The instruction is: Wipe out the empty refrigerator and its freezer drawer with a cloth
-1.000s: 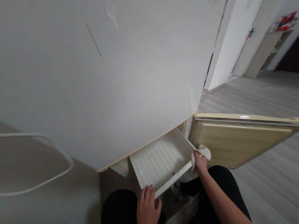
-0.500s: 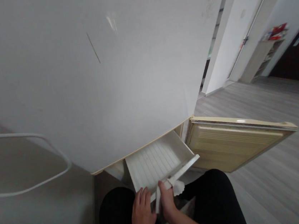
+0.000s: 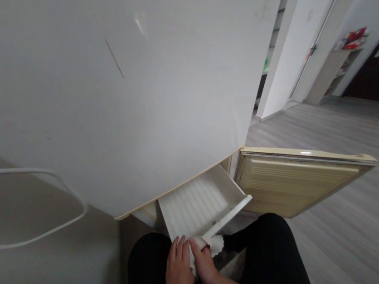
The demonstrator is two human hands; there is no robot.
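Observation:
A white drawer (image 3: 193, 203) with a ribbed bottom is pulled partway out of the low opening of a fridge-like cabinet and slants toward me. At its near left corner, my left hand (image 3: 178, 268) grips the front edge, with the fingers laid over the rim. Close beside it, my right hand (image 3: 205, 264) is closed on a crumpled white cloth (image 3: 216, 244), pressing it against the drawer front. Part of the cloth sticks out to the right of the fist. The undersides of both hands are hidden.
A yellowed door (image 3: 299, 179) stands open to the right of the drawer. The big white panel (image 3: 136, 98) rises straight ahead. A white cable (image 3: 52, 173) loops at the left. My knees (image 3: 273, 251) flank the drawer. A shelf unit (image 3: 338, 68) is farther off on the right.
My right hand has slid left along the drawer front with the cloth, up to my left hand. My left hand, the drawer and the door stay nearly where they were.

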